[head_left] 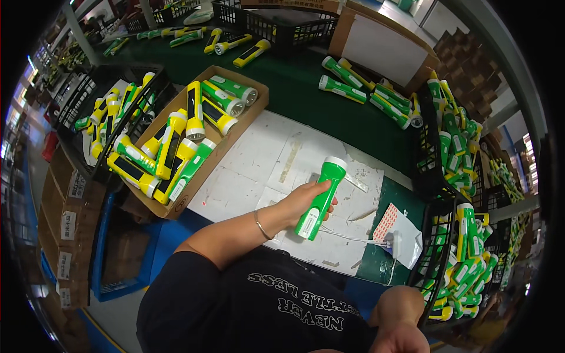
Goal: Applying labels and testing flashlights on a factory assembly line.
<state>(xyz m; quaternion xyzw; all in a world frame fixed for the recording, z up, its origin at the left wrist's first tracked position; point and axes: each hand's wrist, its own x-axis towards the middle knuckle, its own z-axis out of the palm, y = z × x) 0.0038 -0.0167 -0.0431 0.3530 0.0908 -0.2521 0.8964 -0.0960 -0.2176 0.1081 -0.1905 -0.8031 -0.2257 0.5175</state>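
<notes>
My left hand point(306, 203) is wrapped round a green flashlight point(319, 203) with a white rim, held tilted above the white work surface point(253, 153). The flashlight's head points up and away from me. At the lower right edge, my right hand point(403, 338) is only partly in view, close to my body; its fingers are cut off. A white cable point(353, 237) runs from near the held flashlight to a small white device point(400, 242) on a white and red-patterned pad. To the left, a cardboard box point(229, 141) holds several yellow and green flashlights.
Black crates point(438, 235) full of green and yellow flashlights stand along the right. Another black crate point(70, 106) with flashlights is at the left, beyond a blue crate point(126, 288). More flashlights point(341, 89) lie on the dark green tabletop point(282, 88), before a cardboard panel point(382, 50).
</notes>
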